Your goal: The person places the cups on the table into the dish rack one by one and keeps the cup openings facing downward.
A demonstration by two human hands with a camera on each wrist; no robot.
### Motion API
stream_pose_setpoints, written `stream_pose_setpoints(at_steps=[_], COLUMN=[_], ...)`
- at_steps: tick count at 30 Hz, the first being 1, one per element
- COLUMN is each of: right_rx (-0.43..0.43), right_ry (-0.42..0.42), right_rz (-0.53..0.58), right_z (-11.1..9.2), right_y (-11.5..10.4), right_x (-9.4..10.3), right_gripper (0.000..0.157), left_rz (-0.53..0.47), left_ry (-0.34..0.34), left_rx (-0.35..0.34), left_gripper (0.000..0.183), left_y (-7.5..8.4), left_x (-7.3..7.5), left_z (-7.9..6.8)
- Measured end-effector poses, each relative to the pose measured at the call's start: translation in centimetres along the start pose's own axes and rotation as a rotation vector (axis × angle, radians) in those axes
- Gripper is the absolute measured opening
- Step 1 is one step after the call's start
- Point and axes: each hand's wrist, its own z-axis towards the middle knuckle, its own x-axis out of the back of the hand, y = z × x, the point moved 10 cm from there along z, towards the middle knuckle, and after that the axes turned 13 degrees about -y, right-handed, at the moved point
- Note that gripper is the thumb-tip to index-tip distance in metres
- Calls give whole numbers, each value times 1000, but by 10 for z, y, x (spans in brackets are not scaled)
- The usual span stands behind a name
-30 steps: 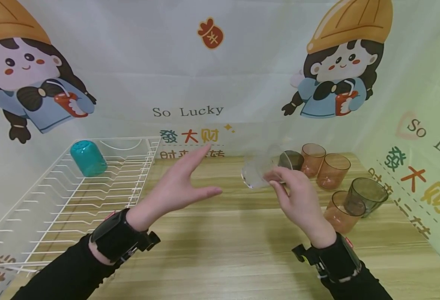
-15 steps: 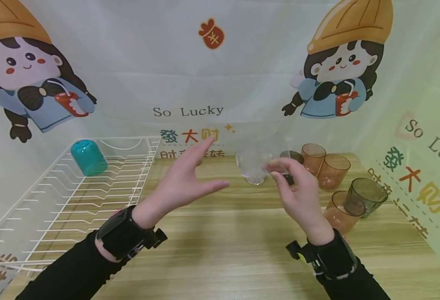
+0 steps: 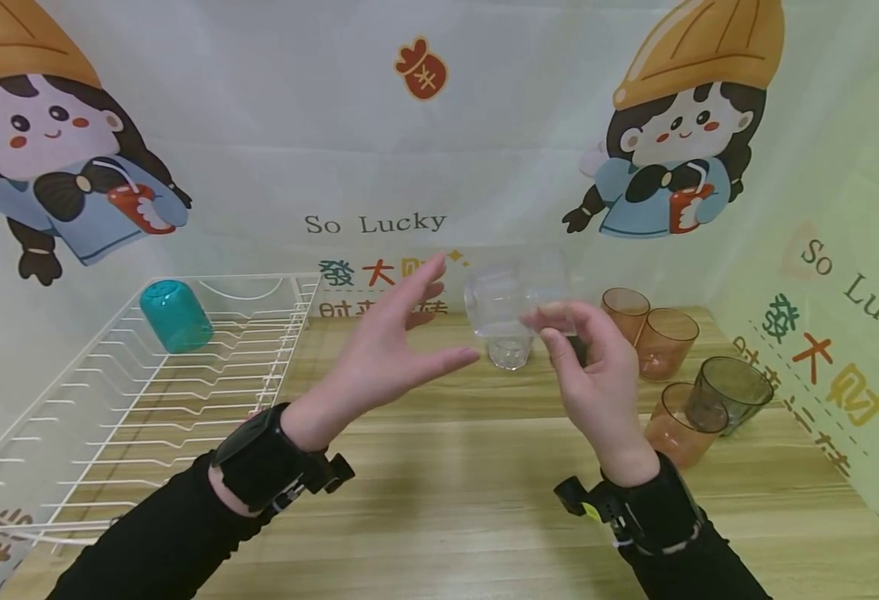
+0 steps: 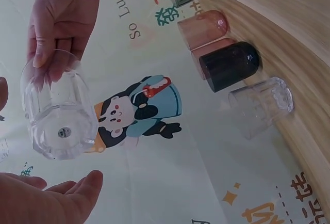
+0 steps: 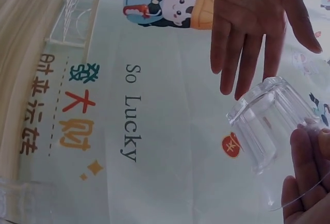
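A clear faceted glass (image 3: 510, 292) is pinched by its rim end between the thumb and fingers of my right hand (image 3: 600, 379). It hangs above the table, lying nearly sideways with its base toward the left; the left wrist view shows the round base (image 4: 63, 131). My left hand (image 3: 382, 346) is spread wide beside that base, thumb and fingers apart. In the right wrist view the left fingertips (image 5: 240, 92) come close to the base; whether they touch it I cannot tell. A second clear glass (image 3: 509, 353) stands on the table behind the held one.
On the left is a white wire rack (image 3: 162, 408) with a teal glass (image 3: 177, 317) upside down in it. Several orange glasses (image 3: 667, 342) and a green-grey glass (image 3: 735, 392) stand at the right. A dark glass (image 4: 229, 66) is mostly hidden behind my right hand in the head view.
My right hand has lifted the clear glass up and slightly left, uncovering the second clear glass behind it. My left hand has moved right and up toward the held glass.
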Motion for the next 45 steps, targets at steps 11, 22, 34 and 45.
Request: stream_pose_setpoints(at_steps=[11, 22, 34, 45], right_rx=[-31, -10, -16, 5], right_ry=[35, 27, 41, 78], right_rz=[250, 333, 323, 344], right_z=[4, 4, 3, 1], right_y=[-5, -16, -15, -15], right_x=[1, -5, -7, -7], right_gripper=[16, 15, 16, 19], left_rz=[-219, -396, -385, -423], left_ry=[16, 74, 80, 60], left_rx=[-90, -272, -205, -173], left_gripper=[90, 78, 65, 65], left_y=[46, 23, 45, 27], left_x=[2, -2, 5, 0], left_z=[-1, 6, 1, 8])
